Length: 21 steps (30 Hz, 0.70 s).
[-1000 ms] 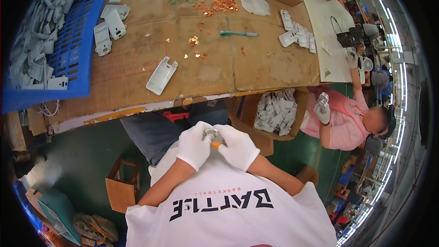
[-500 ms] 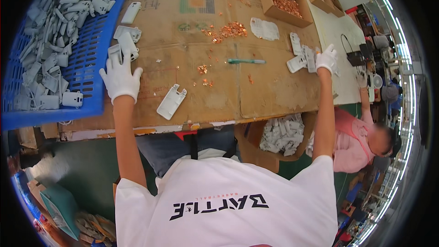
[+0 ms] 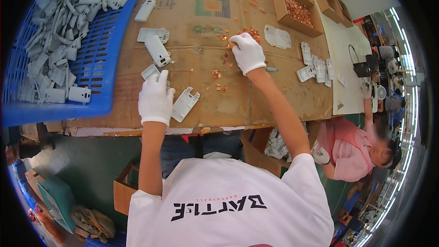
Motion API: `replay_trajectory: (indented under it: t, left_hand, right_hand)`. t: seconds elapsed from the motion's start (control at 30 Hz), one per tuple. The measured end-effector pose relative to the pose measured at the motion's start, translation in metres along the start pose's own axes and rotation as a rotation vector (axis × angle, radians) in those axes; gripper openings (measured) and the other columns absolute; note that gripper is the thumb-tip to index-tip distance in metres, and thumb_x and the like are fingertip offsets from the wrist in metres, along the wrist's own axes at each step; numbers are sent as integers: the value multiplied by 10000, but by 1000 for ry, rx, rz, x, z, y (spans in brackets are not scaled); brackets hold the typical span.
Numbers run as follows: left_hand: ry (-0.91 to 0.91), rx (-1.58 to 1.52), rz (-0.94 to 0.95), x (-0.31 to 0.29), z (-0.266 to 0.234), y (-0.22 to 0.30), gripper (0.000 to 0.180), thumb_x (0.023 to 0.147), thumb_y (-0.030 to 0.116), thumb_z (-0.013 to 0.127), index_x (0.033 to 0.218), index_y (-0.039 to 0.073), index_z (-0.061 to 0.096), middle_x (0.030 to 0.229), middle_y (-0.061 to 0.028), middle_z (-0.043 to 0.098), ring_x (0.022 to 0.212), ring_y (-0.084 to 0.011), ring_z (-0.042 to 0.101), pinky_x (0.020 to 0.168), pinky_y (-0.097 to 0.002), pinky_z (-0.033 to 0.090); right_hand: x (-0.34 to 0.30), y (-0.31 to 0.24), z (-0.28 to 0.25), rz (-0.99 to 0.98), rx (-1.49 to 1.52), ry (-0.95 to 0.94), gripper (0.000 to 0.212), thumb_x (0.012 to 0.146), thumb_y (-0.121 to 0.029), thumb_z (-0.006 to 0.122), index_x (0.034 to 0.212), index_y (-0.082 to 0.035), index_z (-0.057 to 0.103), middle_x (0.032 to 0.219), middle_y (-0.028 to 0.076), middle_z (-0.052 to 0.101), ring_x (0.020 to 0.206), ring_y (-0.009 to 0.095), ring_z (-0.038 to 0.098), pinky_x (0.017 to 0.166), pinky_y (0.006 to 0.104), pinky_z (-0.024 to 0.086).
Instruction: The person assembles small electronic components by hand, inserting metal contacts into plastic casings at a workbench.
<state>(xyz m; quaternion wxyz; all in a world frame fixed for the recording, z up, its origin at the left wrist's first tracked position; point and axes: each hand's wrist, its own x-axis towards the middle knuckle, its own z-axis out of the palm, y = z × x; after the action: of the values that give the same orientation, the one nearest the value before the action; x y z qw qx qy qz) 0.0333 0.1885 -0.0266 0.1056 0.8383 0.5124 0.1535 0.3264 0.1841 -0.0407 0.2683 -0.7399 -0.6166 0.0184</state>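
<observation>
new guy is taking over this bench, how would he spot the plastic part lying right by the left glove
Start at the blue basket of grey parts on the cardboard-covered table. Just right of the gloved left hand lies a flat pale grey plate, tilted, with a notched upper end; unlike its boxier neighbours, it lies alone near the front edge.

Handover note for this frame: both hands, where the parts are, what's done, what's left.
Left hand: gloved, flat on the cardboard-covered table, touching a grey plastic part; a white bracket plate lies just to its right. Nothing gripped.
Right hand: gloved, fingers down at the pile of small copper pieces; whether it has pinched one cannot be told.
Parts: blue crate at left full of grey housings; two more housings loose beside it; open box of copper pieces at top right.
Done: no assembled unit in either hand.
Left: likely a copper piece and a plastic part still to be picked up and joined.
</observation>
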Motion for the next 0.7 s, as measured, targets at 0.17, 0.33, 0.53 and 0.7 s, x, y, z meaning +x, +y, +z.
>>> replay_trajectory:
  t: [0.17,0.33,0.53,0.7]
  left_hand:
    - [74,-20,-50,-7,-5,3,422,826,105,638,1240,140,566,1110,-115,591,1005,-321,594,808,-442,517]
    - [171,125,207,20,-29,-24,388,794,64,617,1152,211,653,1171,-121,596,1058,-322,596,843,-421,520]
    - [-153,157,147,33,-27,-43,158,779,144,666,934,152,691,1035,-97,646,986,-296,628,784,-410,526]
    - [-3,-542,-281,18,-7,-42,144,844,157,655,977,102,654,1101,-134,649,1016,-349,624,784,-403,526]
  right_hand:
    - [4,-15,23,-53,-309,124,53,795,-130,647,835,-132,684,878,53,638,843,267,630,725,401,524]
    - [10,-16,25,-240,-555,60,9,746,-126,662,750,-120,656,819,55,630,826,256,622,712,407,515]
    - [30,-42,4,-15,-406,-310,126,815,-61,628,909,-126,679,920,117,679,967,329,658,806,418,544]
    - [44,-48,-9,84,-398,-461,176,863,-62,577,1008,-104,666,1085,156,678,1025,365,653,818,457,546]
